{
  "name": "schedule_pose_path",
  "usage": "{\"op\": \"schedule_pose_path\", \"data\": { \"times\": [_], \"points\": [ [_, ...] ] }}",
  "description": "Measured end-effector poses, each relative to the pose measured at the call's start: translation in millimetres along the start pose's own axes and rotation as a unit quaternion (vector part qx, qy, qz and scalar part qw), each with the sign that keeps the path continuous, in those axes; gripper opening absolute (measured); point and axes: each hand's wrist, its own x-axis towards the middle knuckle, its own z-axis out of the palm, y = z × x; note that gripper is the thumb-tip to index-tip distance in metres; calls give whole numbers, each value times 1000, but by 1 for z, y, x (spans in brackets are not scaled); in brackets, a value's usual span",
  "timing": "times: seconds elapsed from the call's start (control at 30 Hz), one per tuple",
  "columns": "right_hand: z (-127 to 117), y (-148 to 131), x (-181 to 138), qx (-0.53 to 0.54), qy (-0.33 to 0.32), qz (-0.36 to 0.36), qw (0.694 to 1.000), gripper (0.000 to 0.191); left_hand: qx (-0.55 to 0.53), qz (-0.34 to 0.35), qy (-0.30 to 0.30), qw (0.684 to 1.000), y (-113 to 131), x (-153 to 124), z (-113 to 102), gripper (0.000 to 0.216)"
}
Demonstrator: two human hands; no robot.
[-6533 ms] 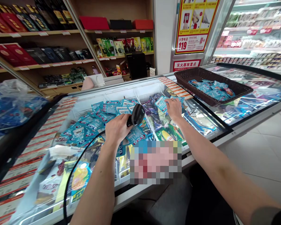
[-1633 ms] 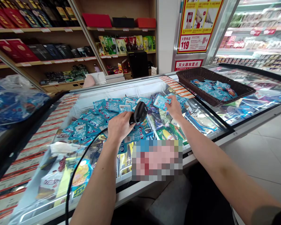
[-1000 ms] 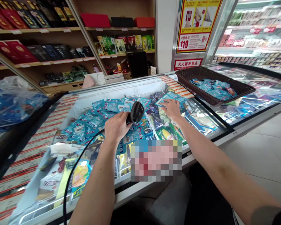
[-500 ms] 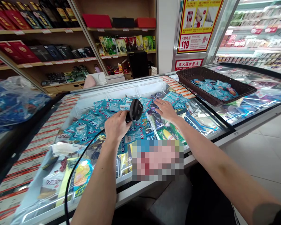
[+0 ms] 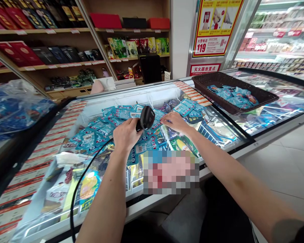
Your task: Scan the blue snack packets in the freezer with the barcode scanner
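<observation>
My left hand is wrapped round the handle of a black barcode scanner, whose head tilts over a pile of blue snack packets. A black cable runs from it down past my left forearm. To the right of the scanner, my right hand reaches over the packets by the white wire divider. Its fingers point left, loosely bent, touching or just above the packets; nothing is visibly gripped. More blue packets lie just beyond this hand.
The packets spread over a glass-topped freezer with frozen goods inside. A brown woven basket holding similar packets stands at the right. A clear bag of blue packets lies at the left. Shelves stand behind; a blurred patch covers the near edge.
My right hand has drawn back left and nearer, from the dark packages to the blue packets beside the scanner. My left hand and the scanner have hardly moved.
</observation>
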Motion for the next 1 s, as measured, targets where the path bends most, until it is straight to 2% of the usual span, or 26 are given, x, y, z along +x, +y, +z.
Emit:
{"op": "schedule_pose_path", "data": {
  "times": [0.13, 0.23, 0.33, 0.43, 0.57, 0.63, 0.73, 0.83, 1.0],
  "points": [
    [2, 2, -6, 8, 73, 40, 997, 40, -1, 5, -4, 1000, 1, 0, -1, 34],
    [8, 5, -6, -24, 120, 82, 989, 52, -2, 9, -6, 1000, 2, -1, -1, 34],
    [15, 5, -2, -77, 92, 118, 986, 63, -6, 13, -10, 1000, 3, -1, -1, 33],
    [17, 5, 0, -78, 64, 125, 987, 65, -2, 14, -13, 1000, 3, -1, 0, 34],
    [15, 11, 0, -10, 101, 158, 982, 66, 1, 20, -11, 1000, 2, -1, 1, 33],
    [14, 16, 0, 42, 127, 178, 975, 64, 2, 27, -7, 1000, 2, -1, 1, 33],
    [14, 25, -1, 118, 150, 186, 964, 50, 0, 31, -7, 999, 3, -1, 1, 33],
    [14, 31, -1, 143, 190, 190, 953, 37, 0, 39, -10, 999, 5, -1, 1, 32],
    [15, 34, -1, 173, 226, 199, 938, 35, -3, 55, -12, 998, 6, -1, 2, 32]
  ]
}}
